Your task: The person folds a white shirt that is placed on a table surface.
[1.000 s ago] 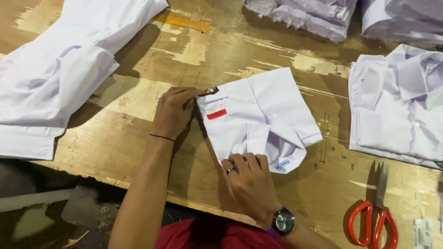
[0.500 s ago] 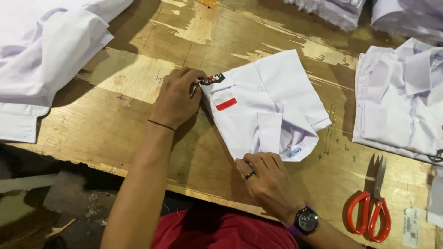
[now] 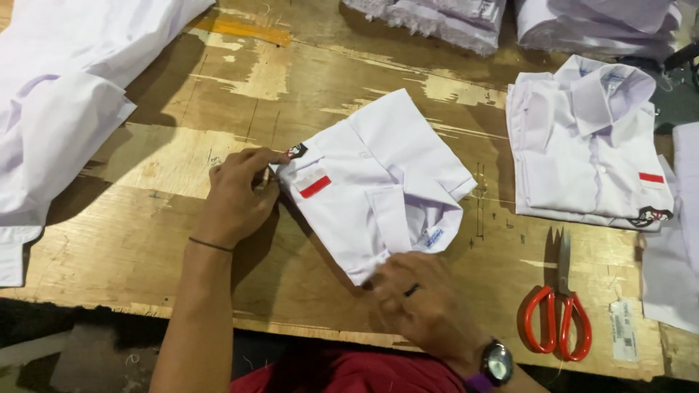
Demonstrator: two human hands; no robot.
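Worn wooden table: my left hand still pinches the folded shirt's sleeve edge, while my right hand has slid in, fingers pressed flat on its near corner

the folded shirt at centre frame is white, with a red-and-white stripe patch and a small black, red and white badge at its left corner. the stacked shirts at upper right are white too, bearing a red stripe. the scissors at lower right have orange-red handles. the table is worn yellow-brown wood.
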